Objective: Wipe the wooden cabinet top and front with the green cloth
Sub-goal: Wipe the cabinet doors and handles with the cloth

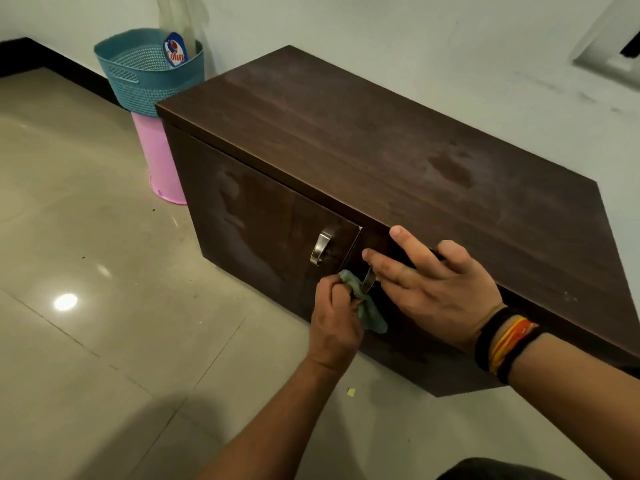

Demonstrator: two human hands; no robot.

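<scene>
With the right hand (440, 289) flat, bracing the cabinet (381, 140), the left hand (334, 317) should keep the green cloth (367, 306) bunched, working toward nine o'clock.

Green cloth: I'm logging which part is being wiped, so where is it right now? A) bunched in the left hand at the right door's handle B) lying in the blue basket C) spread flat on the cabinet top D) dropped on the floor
A: the left hand grips the bunched cloth against the right door's handle, while the right hand rests flat on that door.
</scene>
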